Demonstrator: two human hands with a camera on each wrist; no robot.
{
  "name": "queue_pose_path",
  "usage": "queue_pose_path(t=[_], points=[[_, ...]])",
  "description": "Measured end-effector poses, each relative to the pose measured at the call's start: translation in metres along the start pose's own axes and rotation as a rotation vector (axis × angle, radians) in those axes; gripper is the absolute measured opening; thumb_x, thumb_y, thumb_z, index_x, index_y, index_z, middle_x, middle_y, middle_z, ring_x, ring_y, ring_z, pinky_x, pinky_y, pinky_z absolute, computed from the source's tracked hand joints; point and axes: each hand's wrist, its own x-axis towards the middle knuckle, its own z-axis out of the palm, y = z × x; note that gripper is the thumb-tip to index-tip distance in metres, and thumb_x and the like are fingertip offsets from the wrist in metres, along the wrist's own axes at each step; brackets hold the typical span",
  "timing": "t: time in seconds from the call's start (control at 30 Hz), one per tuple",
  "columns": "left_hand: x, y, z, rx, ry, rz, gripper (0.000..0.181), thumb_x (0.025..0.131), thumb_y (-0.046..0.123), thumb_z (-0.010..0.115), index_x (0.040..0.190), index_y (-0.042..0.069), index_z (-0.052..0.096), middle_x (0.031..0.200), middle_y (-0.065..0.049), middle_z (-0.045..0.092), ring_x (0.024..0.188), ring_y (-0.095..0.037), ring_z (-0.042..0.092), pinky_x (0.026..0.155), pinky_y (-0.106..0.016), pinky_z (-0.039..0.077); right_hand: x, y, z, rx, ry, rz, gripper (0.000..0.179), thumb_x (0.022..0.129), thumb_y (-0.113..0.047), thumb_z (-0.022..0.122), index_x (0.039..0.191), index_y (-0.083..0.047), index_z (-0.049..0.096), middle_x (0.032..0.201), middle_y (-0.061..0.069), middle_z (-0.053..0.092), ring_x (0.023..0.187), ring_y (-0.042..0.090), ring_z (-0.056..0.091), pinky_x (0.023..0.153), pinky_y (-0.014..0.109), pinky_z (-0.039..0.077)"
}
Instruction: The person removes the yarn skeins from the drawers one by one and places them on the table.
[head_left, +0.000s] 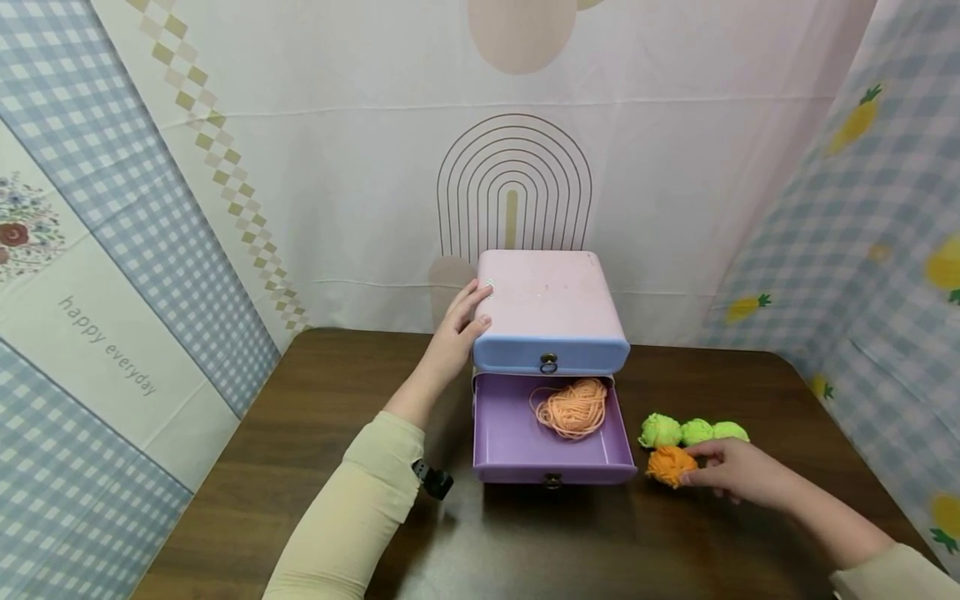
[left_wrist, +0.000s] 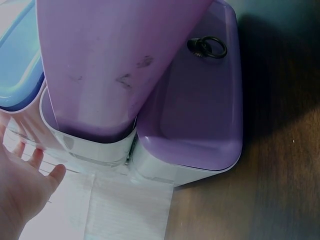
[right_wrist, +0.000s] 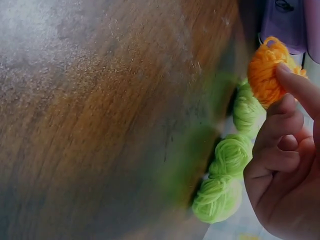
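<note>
My right hand (head_left: 750, 473) pinches a small orange ball of yarn (head_left: 671, 466) between thumb and fingers, just right of the pulled-out purple drawer (head_left: 510, 421). In the right wrist view the orange yarn (right_wrist: 270, 75) appears in front of several light green yarn balls (right_wrist: 232, 154). A peach skein of yarn (head_left: 576, 410) lies inside the purple drawer. My left hand (head_left: 452, 332), fingers extended, rests against the left side of the pink drawer cabinet (head_left: 547, 292). Above the purple drawer, a blue drawer (head_left: 551, 355) with a ring pull is closed.
Beneath the pulled-out drawer, the left wrist view shows a closed purple drawer (left_wrist: 200, 110) with a dark ring pull. The green yarn balls (head_left: 697, 432) sit in a row on the brown wooden table (head_left: 330, 400). Patterned cloths (head_left: 352, 183) hang behind and beside the table.
</note>
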Motion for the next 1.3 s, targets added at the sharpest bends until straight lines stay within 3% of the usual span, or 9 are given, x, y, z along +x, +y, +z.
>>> queue_pose_path(t=[0.13, 0.4, 0.63, 0.87, 1.1, 1.3], points=[[-0.002, 0.004, 0.001, 0.007, 0.01, 0.006, 0.051, 0.099, 0.012, 0.051, 0.148, 0.0, 0.042, 0.164, -0.016, 0.016, 0.143, -0.035, 0.029, 0.109, -0.047, 0.035, 0.003, 0.002, 0.001, -0.02, -0.025, -0.023, 0.061, 0.086, -0.031, 0.076, 0.127, 0.012, 0.058, 0.06, 0.004, 0.056, 0.045, 0.012, 0.047, 0.044, 0.034, 0.048], [-0.001, 0.003, 0.001, -0.004, -0.005, -0.002, 0.051, 0.1, 0.012, 0.05, 0.149, 0.0, 0.041, 0.164, -0.015, 0.015, 0.142, -0.036, 0.032, 0.107, -0.044, 0.038, 0.011, 0.005, 0.001, -0.026, -0.119, -0.049, 0.027, 0.091, -0.03, 0.072, 0.104, -0.006, 0.07, 0.059, 0.002, 0.055, 0.044, 0.01, 0.045, 0.042, 0.031, 0.046], [0.009, -0.032, 0.003, -0.022, 0.04, 0.017, 0.049, 0.1, 0.018, 0.053, 0.149, 0.013, 0.047, 0.164, 0.0, 0.02, 0.138, -0.03, 0.038, 0.105, -0.04, 0.039, 0.014, 0.007, 0.001, -0.048, -0.087, -0.044, 0.028, 0.091, -0.031, 0.071, 0.104, -0.006, 0.07, 0.06, 0.002, 0.056, 0.044, 0.011, 0.046, 0.042, 0.033, 0.047], [0.011, -0.037, 0.003, -0.014, 0.054, 0.019, 0.05, 0.099, 0.021, 0.054, 0.148, 0.016, 0.048, 0.163, 0.004, 0.021, 0.137, -0.028, 0.04, 0.105, -0.042, 0.04, 0.015, 0.007, 0.002, -0.041, -0.111, -0.025, 0.03, 0.091, -0.032, 0.071, 0.107, -0.007, 0.07, 0.062, 0.002, 0.056, 0.046, 0.012, 0.045, 0.043, 0.034, 0.047], [0.011, -0.033, 0.002, -0.023, 0.032, -0.001, 0.05, 0.1, 0.017, 0.052, 0.149, 0.012, 0.045, 0.164, 0.001, 0.017, 0.137, -0.032, 0.04, 0.103, -0.041, 0.04, 0.016, 0.007, 0.001, -0.056, -0.084, -0.033, 0.031, 0.091, -0.033, 0.071, 0.105, -0.006, 0.069, 0.064, 0.002, 0.057, 0.047, 0.012, 0.048, 0.044, 0.034, 0.048], [0.003, -0.008, 0.001, -0.007, 0.008, -0.01, 0.051, 0.1, 0.012, 0.051, 0.149, 0.002, 0.042, 0.164, -0.012, 0.015, 0.139, -0.036, 0.037, 0.106, -0.043, 0.039, 0.013, 0.007, -0.002, -0.056, -0.051, -0.021, 0.038, 0.09, -0.032, 0.072, 0.112, -0.001, 0.068, 0.065, 0.003, 0.058, 0.047, 0.013, 0.049, 0.045, 0.034, 0.049]])
